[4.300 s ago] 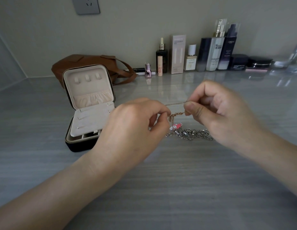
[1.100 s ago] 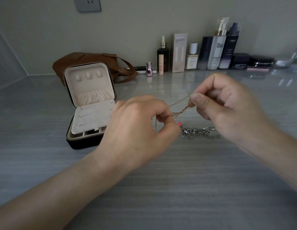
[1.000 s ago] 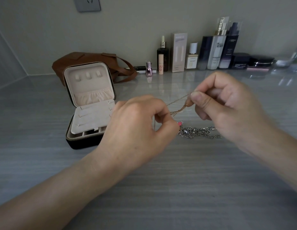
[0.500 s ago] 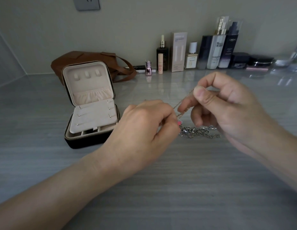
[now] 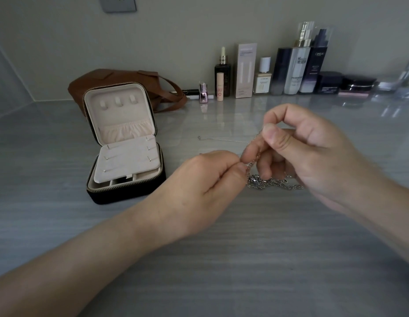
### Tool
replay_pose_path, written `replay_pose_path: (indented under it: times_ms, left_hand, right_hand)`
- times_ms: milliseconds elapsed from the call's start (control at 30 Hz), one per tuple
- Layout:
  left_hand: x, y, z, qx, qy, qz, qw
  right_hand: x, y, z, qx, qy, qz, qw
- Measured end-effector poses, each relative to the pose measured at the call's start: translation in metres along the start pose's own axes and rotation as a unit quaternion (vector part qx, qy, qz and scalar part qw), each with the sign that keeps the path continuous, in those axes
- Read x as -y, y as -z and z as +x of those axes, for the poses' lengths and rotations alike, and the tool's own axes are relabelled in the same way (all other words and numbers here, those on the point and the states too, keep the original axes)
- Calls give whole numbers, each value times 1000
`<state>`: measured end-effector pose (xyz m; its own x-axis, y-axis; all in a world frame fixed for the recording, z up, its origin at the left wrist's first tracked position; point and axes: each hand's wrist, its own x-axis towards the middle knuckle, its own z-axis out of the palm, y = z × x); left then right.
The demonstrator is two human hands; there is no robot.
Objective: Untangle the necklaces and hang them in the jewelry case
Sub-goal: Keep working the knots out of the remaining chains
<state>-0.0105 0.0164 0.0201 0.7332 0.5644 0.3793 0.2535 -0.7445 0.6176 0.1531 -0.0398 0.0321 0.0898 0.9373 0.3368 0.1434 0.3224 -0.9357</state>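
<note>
Both hands pinch the tangle: left hand point(image 5: 205, 179), right hand point(image 5: 297, 147) teasing necklaces point(image 5: 267, 183) apart; next, gentle separation.

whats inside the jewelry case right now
The open case shows three bare hooks and a gathered pocket in its lid, with a beige panel lying over the base. The compartments beneath are mostly covered by it.

We face a grey counter point(image 5: 221, 259) and plain wall point(image 5: 199, 30).
A socket point(image 5: 120, 3) sits high beyond our left hand point(image 5: 199, 186); sheen lies beyond our right hand point(image 5: 308, 152).
</note>
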Motion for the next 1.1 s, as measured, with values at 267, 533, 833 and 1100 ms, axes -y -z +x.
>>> replay_pose_path:
  times_ms: [267, 533, 833, 1100]
  left_hand:
    - [-2, 3, 1, 11, 23, -33, 999]
    - [-3, 6, 1, 2, 62, -56, 996]
    - [-8, 8, 0, -40, 50, 0, 998]
    - [-1, 2, 1, -86, 79, 3, 993]
  right_hand:
    - [-1, 6, 2, 24, -8, 21, 999]
    - [-5, 13, 3, 124, -23, -52, 991]
    - [2, 9, 4, 66, -66, -99, 991]
    - [2, 5, 3, 30, -104, -122, 987]
